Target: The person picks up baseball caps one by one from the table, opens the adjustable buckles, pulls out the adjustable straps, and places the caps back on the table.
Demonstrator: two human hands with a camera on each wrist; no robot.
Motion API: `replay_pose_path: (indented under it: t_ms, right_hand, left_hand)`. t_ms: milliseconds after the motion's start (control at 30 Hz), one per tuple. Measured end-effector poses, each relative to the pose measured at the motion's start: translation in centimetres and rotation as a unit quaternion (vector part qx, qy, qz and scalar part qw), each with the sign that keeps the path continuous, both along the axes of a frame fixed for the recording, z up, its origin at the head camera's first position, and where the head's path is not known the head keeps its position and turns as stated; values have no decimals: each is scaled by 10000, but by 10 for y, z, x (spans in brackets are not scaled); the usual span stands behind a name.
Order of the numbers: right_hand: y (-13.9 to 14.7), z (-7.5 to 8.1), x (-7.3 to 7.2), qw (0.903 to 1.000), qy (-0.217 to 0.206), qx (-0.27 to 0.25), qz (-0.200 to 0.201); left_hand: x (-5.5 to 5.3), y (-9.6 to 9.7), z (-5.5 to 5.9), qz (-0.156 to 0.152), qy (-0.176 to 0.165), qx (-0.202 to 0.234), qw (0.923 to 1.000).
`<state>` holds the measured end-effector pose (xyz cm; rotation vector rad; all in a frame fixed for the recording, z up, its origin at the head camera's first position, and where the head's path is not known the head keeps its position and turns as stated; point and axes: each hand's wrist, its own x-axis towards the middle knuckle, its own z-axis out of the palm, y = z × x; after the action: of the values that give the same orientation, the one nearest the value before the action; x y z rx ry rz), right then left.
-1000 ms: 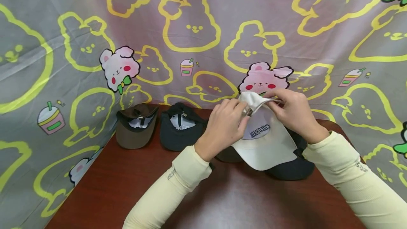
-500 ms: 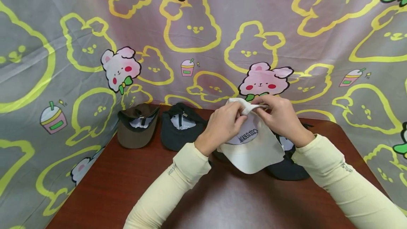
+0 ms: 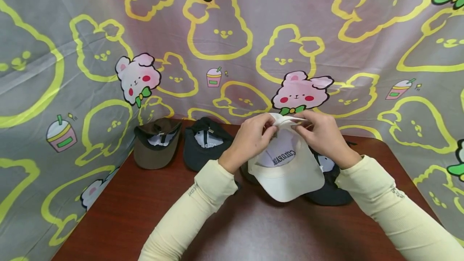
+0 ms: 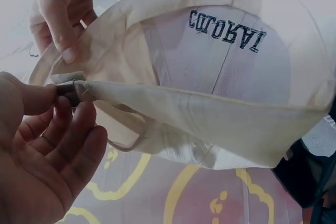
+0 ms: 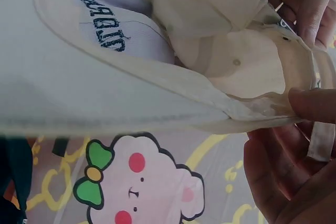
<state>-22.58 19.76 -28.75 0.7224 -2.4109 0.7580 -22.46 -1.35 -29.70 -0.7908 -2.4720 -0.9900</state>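
Observation:
Both hands hold a white baseball cap (image 3: 290, 180) up over the table, its brim hanging toward me and its inside showing. Reversed dark lettering is visible through the lining. My left hand (image 3: 253, 138) pinches the back strap at its metal buckle (image 4: 68, 92), as the left wrist view shows. On the other side, my right hand (image 3: 322, 136) pinches the cap's back edge between thumb and fingers, with the strap's loose end (image 5: 321, 141) hanging beside those fingers in the right wrist view.
On the brown table (image 3: 152, 204) a brown cap (image 3: 154, 154) and a black cap (image 3: 203, 156) stand at the left. Another dark cap (image 3: 330, 190) lies behind the white one at the right. A patterned cloth (image 3: 224, 15) hangs behind the table.
The white cap has shifted left and slightly lower, and its brim now hangs straighter down. My right hand moved left with it, uncovering more of the dark cap at the right.

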Motion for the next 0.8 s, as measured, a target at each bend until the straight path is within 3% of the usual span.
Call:
replay_pose_path:
  t_ms: [200,300,367,467,567,667,800]
  right_hand:
    - [0,0,-1,9968,-737,-234,-180]
    - [0,1,-2,9898,-1298,-518,-267]
    - [1,0,-3,9872,-1455,-613,-232]
    - [-1,-4,-3,9932,-1058,-480,-1]
    - [-7,-6,-1,9996,-144,-45,238]
    - [-16,-7,-2,9974,548,309,353]
    - [-24,-9,-5,9927,1051,484,352]
  left_hand:
    - [-6,1,5,-57,255,372,9990]
    - [-9,2,9,-149,239,583,9979]
    - [-11,4,12,-208,156,710,9971]
    - [-13,5,16,-271,42,775,9966]
    - [-15,5,17,-325,-31,736,9968]
    - [-16,5,18,-359,-60,666,9971]
    - [-18,3,17,-301,-84,593,9977]
